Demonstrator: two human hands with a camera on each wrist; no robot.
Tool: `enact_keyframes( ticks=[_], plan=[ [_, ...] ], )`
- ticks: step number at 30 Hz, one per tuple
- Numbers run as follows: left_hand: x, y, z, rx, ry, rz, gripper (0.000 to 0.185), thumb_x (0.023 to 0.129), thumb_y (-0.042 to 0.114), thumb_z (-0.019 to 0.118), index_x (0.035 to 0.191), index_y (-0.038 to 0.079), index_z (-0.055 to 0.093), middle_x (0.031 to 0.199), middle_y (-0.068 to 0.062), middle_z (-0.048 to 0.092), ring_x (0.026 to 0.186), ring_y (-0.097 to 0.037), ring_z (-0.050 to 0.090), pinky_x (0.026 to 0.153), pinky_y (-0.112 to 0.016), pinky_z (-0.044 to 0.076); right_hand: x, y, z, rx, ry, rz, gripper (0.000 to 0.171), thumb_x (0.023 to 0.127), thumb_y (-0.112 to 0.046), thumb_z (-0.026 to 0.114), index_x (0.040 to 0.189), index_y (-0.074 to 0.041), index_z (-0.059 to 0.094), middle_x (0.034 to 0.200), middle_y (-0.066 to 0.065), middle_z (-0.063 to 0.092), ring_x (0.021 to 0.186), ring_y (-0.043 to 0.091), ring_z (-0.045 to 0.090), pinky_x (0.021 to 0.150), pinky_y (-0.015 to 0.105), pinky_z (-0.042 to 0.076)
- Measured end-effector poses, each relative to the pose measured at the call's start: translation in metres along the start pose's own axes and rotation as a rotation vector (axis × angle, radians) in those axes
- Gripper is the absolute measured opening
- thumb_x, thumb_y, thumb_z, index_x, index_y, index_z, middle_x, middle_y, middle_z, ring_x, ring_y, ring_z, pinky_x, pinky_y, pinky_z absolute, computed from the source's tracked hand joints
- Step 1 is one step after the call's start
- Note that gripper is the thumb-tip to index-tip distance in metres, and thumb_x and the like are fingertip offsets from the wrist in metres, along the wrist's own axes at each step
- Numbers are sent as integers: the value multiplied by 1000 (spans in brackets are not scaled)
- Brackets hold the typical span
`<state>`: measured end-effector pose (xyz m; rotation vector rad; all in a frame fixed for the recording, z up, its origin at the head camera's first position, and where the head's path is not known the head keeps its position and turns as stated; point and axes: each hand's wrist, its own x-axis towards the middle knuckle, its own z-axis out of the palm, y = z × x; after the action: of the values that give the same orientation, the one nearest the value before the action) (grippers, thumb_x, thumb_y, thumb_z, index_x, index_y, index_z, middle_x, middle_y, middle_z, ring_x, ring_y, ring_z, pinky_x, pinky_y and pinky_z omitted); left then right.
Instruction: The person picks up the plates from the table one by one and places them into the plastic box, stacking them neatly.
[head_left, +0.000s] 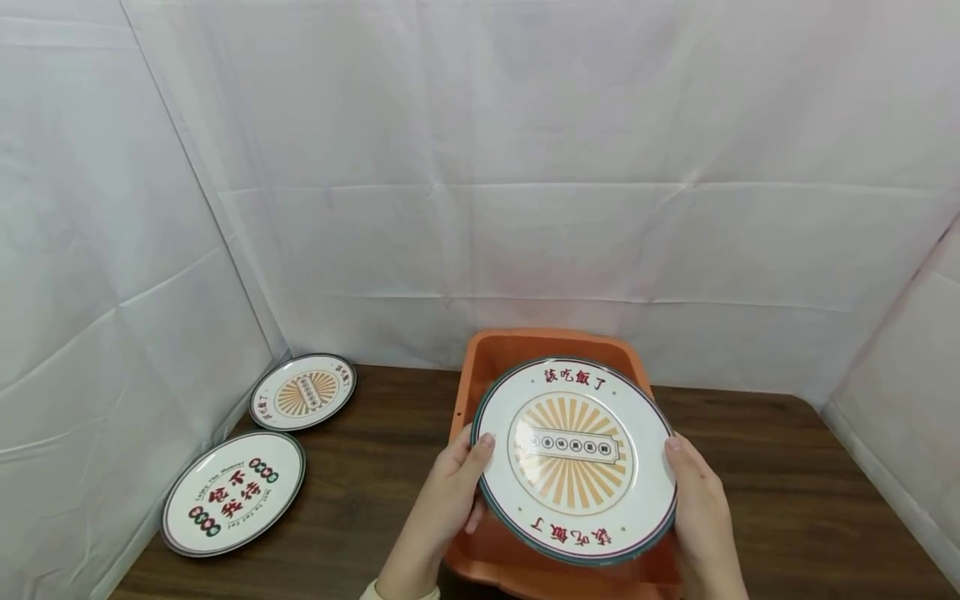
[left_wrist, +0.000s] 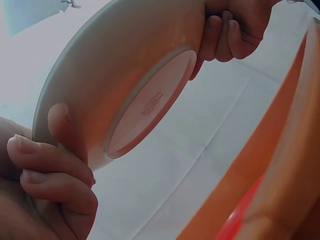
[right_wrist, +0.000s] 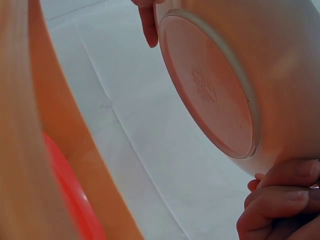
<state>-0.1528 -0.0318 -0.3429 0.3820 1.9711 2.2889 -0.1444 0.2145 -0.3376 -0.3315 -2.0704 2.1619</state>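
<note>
Both hands hold a round white plate [head_left: 573, 533] with a green rim, red characters and an orange sunburst, raised over an orange plastic basin [head_left: 480, 358]. My left hand [head_left: 448, 492] grips its left edge, thumb on top and fingers beneath. On the opposite edge my right hand [head_left: 701, 508] grips it the same way. In the left wrist view, the plate's pale underside [left_wrist: 100, 85] shows a foot ring and a faint stamp, with curled left fingers [left_wrist: 55, 170] against it. The right wrist view shows the underside [right_wrist: 280, 80] too, right fingers [right_wrist: 280, 200] below it.
Two more plates lie at the left of the dark wooden table [head_left: 375, 467]: a sunburst plate [head_left: 303, 392] behind, and a plate with red characters [head_left: 234, 493] in front. White cloth [head_left: 525, 167] hangs around the table. Something red [right_wrist: 75, 190] shows at the basin in the right wrist view.
</note>
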Motion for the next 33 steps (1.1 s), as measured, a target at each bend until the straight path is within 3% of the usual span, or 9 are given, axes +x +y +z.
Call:
enact_keyframes(
  ticks=[6, 13, 18, 20, 22, 25, 30, 33],
  plan=[
    [5, 1, 1, 32, 79, 31, 43, 100, 33, 40, 128, 1, 45, 52, -3, 45, 29, -8, 31, 31, -19, 28, 5, -7, 6, -14, -7, 0, 59, 98, -44, 34, 145, -9, 29, 140, 5, 37, 130, 8, 27, 109, 28, 20],
    [20, 12, -3, 37, 118, 82, 43, 101, 35, 37, 129, 4, 47, 49, -4, 44, 28, -10, 32, 29, -20, 28, 15, -23, 14, -27, -17, -76, 54, 99, -40, 34, 142, -7, 35, 121, -2, 51, 117, 8, 40, 95, 15, 33],
    [38, 19, -5, 27, 149, 138, 41, 101, 32, 36, 126, 2, 49, 46, -5, 44, 26, -11, 35, 28, -23, 30, 28, -35, 19, -21, -19, -98, 59, 99, -38, 35, 144, -1, 26, 141, 12, 35, 130, 12, 29, 107, 25, 24],
    [47, 22, -4, 33, 173, 153, 41, 101, 31, 36, 126, 2, 50, 46, -5, 44, 26, -11, 35, 28, -23, 30, 36, -39, 21, -24, 10, -107, 56, 99, -36, 37, 141, 1, 32, 131, 13, 46, 121, 12, 40, 100, 23, 34],
    [56, 23, -4, 37, 200, 164, 40, 101, 30, 37, 125, 2, 51, 47, -5, 44, 27, -10, 35, 28, -21, 30, 45, -43, 24, -18, 37, -112, 54, 99, -37, 39, 136, 2, 40, 108, 6, 59, 100, 8, 52, 83, 18, 43],
    [69, 23, -1, 32, 235, 156, 38, 101, 29, 39, 122, 1, 53, 49, -4, 45, 27, -10, 34, 29, -19, 30, 57, -45, 26, 13, 69, -121, 48, 97, -38, 43, 125, 1, 48, 72, -6, 56, 66, 3, 50, 57, 16, 41],
    [86, 16, 3, 38, 317, 124, 34, 101, 27, 39, 116, 1, 56, 50, -4, 44, 29, -10, 32, 30, -19, 28, 74, -38, 28, 53, 84, -133, 44, 95, -37, 48, 117, 1, 51, 64, -7, 56, 55, 3, 49, 50, 17, 40],
    [96, 9, 6, 68, 402, 150, 33, 100, 23, 41, 117, 1, 60, 66, -7, 58, 50, -7, 50, 45, -19, 43, 84, -30, 30, 59, 103, -161, 40, 95, -33, 50, 113, 3, 53, 63, -8, 58, 55, 2, 51, 50, 16, 42]
  ],
)
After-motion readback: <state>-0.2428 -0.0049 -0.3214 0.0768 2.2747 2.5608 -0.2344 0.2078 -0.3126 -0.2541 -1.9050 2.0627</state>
